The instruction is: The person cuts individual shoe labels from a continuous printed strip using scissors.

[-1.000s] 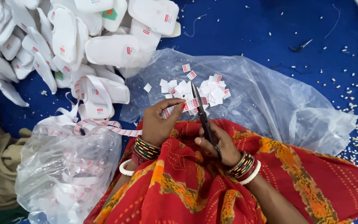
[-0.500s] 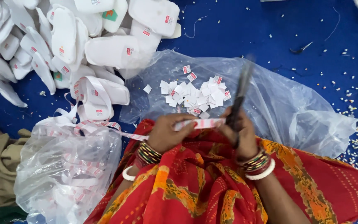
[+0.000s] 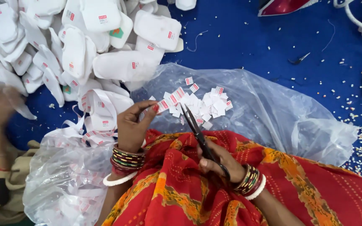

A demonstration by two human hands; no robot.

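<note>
Steel scissors (image 3: 197,132) sit in my right hand (image 3: 216,161), fingers closed through the handles, blades open a little and pointing up toward the centre of the frame. My left hand (image 3: 133,125) pinches the end of a white label strip with red marks (image 3: 164,104) just beside the blade tips. I judge the cutting of one label is in hand; the next move needs the strip fed straight between the blades. Cut labels (image 3: 202,104), small flat squares, lie on a thin crinkled plastic sheet (image 3: 273,113). Soft white padded pieces (image 3: 76,50) fill the upper left, on the blue floor (image 3: 252,46).
</note>
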